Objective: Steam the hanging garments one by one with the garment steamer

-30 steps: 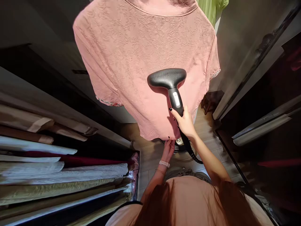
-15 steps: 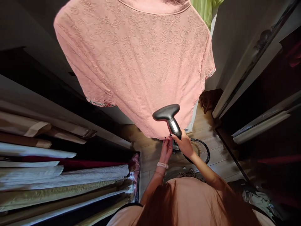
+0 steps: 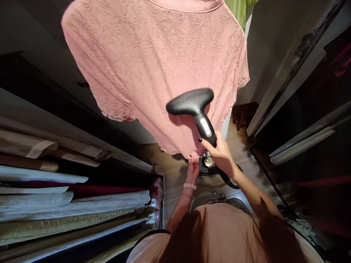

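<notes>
A pink short-sleeved shirt (image 3: 153,62) with a raised floral texture hangs in front of me. My left hand (image 3: 193,166) pinches its bottom hem. In my right hand (image 3: 221,153) is the handle of a black garment steamer (image 3: 192,102), its wide head lying in front of the shirt's lower middle. A dark ribbed hose (image 3: 229,180) runs below my right wrist. Partly hidden behind my hands, the steamer's base (image 3: 207,170) rests on the floor.
Folded fabrics (image 3: 68,215) fill shelves on the left. A green garment (image 3: 236,12) hangs behind the shirt. On the wooden floor (image 3: 246,155) at the right stands a small reddish stool (image 3: 242,113). Dark racks with rolls line the right side.
My right hand has moved up with the steamer, whose head is higher on the shirt and looks larger. My left hand stays at the hem, slightly higher.
</notes>
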Tool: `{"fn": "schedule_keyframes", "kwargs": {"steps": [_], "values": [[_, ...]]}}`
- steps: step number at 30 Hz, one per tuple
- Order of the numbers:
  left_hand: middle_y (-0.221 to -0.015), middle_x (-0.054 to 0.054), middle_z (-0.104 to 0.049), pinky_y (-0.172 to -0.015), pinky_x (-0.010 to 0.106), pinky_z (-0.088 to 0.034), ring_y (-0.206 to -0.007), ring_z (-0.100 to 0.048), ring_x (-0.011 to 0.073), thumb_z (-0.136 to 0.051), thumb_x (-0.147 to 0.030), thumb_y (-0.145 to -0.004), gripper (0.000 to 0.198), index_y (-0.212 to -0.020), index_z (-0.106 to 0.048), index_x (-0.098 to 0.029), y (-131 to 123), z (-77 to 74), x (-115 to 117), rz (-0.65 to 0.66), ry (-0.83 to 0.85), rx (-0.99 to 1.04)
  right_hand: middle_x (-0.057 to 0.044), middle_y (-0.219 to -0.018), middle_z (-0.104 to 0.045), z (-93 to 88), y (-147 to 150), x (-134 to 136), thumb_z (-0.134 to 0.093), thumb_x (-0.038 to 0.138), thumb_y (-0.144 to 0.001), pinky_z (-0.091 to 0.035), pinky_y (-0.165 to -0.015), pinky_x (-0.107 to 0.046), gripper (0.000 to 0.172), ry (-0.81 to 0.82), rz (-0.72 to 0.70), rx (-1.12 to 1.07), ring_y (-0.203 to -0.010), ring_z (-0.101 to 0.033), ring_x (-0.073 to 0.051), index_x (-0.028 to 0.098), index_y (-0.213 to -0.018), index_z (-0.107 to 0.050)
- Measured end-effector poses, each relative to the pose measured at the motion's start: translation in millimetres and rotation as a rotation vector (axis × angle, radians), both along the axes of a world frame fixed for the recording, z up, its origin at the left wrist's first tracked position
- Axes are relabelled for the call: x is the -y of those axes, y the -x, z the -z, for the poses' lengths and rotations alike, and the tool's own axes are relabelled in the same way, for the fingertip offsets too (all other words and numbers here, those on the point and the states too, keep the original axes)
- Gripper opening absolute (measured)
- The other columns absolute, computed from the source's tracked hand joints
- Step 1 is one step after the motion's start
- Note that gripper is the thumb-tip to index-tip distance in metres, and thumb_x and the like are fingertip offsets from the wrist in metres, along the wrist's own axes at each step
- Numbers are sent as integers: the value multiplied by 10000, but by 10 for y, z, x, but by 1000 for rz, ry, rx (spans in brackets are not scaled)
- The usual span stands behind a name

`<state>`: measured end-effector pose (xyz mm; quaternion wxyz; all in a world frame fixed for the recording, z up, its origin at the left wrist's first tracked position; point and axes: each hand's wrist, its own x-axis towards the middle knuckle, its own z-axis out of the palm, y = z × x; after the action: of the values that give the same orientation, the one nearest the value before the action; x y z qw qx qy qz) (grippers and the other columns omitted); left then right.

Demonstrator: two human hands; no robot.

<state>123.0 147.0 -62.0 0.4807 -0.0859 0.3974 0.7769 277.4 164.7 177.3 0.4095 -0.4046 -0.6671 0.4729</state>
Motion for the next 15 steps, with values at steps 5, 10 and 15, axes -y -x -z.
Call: {"fn": "schedule_keyframes", "kwargs": {"steps": [5,10,15], "values": [[-1129,72,-763,-1066,228,-524,-1224,-669,136,-496,-34,-985,230,-1041,-674,-169,-167,62,172,-18,46,40,-10,-938,-659,-377,200,-306,-645,626,-878,-487,-765,-320,486,-119,3,-116,-844,-629,-194,226,-1132,-538],[-1060,50,-775,-1064,260,-537,-1191,-690,141,-508,-17,-974,225,-993,-668,-175,-267,46,312,-8,49,80,-15,-942,-665,-337,310,-416,-642,665,-867,-476,-756,-325,519,-156,23,-126,-844,-621,-201,228,-1121,-524],[-1029,37,-771,-1058,227,-534,-1106,-726,131,-492,-5,-977,252,-949,-674,-177,-332,-90,371,15,44,125,-17,-942,-673,-51,291,-393,-627,669,-864,-476,-767,-331,517,-71,19,-60,-853,-626,-199,224,-1106,-527]]}}
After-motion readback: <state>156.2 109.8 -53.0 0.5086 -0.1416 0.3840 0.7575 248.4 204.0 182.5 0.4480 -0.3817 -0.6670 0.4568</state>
